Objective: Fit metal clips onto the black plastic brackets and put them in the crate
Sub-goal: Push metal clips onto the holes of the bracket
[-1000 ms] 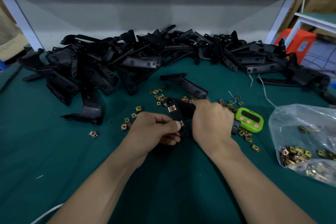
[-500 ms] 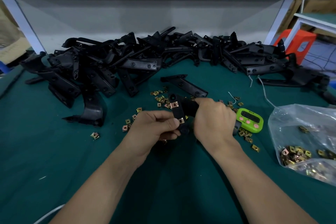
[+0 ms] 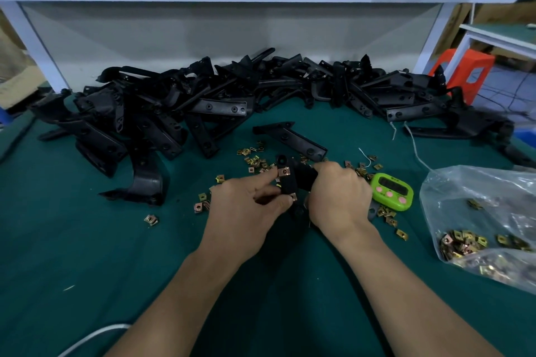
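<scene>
A person is holding a black bracket (image 3: 290, 185) in both hands just above a green mat (image 3: 87, 240). The right hand (image 3: 339, 197) is gripping the bracket's right end, fingers curled tight round it. The left hand (image 3: 246, 209) is pinching the near end, thumb beside the lower clip (image 3: 293, 197), while its index finger is stretching out to touch the upper clip (image 3: 283, 172). Beyond the hands, loose clips (image 3: 255, 160) are lying scattered on the mat, some near a green timer (image 3: 391, 191). More are sitting in a plastic bag (image 3: 478, 191) at right. A pile (image 3: 188, 113) of brackets is lying along the mat's far edge.
</scene>
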`<state>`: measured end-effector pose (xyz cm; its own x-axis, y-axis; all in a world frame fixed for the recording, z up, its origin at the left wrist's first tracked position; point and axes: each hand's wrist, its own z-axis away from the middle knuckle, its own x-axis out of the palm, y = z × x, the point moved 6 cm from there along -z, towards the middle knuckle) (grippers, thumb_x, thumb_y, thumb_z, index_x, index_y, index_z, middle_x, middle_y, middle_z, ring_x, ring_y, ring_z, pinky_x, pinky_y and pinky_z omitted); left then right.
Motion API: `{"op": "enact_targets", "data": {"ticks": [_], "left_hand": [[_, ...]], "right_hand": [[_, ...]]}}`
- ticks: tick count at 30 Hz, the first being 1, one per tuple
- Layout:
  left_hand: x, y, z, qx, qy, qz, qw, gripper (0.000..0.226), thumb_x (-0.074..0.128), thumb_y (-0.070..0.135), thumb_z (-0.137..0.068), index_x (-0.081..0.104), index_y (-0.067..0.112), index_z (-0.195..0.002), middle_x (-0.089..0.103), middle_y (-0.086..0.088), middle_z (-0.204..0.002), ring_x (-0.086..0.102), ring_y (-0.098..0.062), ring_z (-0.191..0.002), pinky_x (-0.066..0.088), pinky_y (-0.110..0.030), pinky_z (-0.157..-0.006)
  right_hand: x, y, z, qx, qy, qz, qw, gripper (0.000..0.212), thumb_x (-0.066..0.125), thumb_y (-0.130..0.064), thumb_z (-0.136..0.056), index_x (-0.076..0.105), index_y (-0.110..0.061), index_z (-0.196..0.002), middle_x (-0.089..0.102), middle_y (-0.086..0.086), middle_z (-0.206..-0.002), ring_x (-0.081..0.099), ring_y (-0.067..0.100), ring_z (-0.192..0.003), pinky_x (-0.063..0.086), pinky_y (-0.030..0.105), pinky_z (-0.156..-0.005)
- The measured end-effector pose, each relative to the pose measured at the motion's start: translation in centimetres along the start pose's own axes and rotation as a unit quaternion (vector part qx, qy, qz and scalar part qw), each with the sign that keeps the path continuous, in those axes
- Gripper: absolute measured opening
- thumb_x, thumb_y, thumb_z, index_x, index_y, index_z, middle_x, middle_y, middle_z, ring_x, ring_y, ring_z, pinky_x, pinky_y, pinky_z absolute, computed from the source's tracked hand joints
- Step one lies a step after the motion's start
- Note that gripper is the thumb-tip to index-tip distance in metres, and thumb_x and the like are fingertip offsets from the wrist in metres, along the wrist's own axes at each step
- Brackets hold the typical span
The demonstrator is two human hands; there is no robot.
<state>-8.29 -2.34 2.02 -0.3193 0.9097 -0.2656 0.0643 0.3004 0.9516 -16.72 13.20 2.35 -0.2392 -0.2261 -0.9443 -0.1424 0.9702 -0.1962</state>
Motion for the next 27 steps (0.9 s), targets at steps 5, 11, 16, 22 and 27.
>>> {"op": "enact_targets", "data": {"ticks": [5,11,16,22,27], "left_hand": [[0.4,0.6,-0.3,0.02,-0.022,0.029,0.999,0.048,0.084,0.028,-0.082,0.065,0.048,-0.121,0.078,0.017,-0.089,0.073,-0.001,-0.08,0.055,-0.015,-0.071],[-0.2,1.8,-0.9,-0.03,0.003,0.124,0.992,0.035,0.077,0.005,-0.086,0.076,0.033,-0.108,0.079,0.003,-0.084,0.074,-0.01,-0.078,0.055,-0.016,-0.07],[0.9,4.1,-1.6,-0.088,-0.013,0.191,0.978,0.023,0.071,0.001,-0.089,0.082,0.02,-0.095,0.08,-0.006,-0.091,0.074,-0.018,-0.084,0.057,-0.028,-0.077],[10.2,9.5,-1.1,-0.072,-0.155,0.179,0.969,0.013,0.072,0.016,-0.092,0.083,0.023,-0.094,0.078,0.001,-0.088,0.072,-0.016,-0.08,0.059,-0.029,-0.075],[20.2,13.3,0.9,-0.085,-0.244,0.189,0.947,0.019,0.076,0.009,-0.09,0.075,0.008,-0.108,0.075,-0.004,-0.074,0.068,-0.013,-0.06,0.054,-0.019,-0.058]], "right_hand": [[-1.7,0.0,-0.3,0.005,0.03,0.004,1.0,0.025,0.068,-0.011,-0.076,0.071,-0.027,-0.096,0.067,0.004,-0.08,0.068,0.033,-0.081,0.035,0.032,-0.061],[-4.4,0.7,0.1,-0.022,-0.103,-0.089,0.99,0.039,0.074,-0.029,-0.075,0.066,-0.042,-0.11,0.061,-0.004,-0.085,0.064,0.031,-0.091,0.042,0.032,-0.067],[-8.2,3.9,2.0,-0.049,-0.256,-0.305,0.916,0.019,0.078,-0.021,-0.074,0.064,-0.032,-0.081,0.062,-0.005,-0.065,0.062,0.011,-0.064,0.045,0.025,-0.059],[-11.5,11.6,5.6,0.06,-0.24,-0.507,0.825,0.021,0.066,-0.006,-0.088,0.068,-0.012,-0.108,0.069,0.012,-0.071,0.06,0.018,-0.059,0.047,0.023,-0.052],[-13.5,20.3,9.6,0.172,-0.164,-0.56,0.793,0.023,0.062,-0.006,-0.088,0.071,-0.011,-0.109,0.069,0.017,-0.073,0.057,0.021,-0.058,0.044,0.025,-0.052]]}}
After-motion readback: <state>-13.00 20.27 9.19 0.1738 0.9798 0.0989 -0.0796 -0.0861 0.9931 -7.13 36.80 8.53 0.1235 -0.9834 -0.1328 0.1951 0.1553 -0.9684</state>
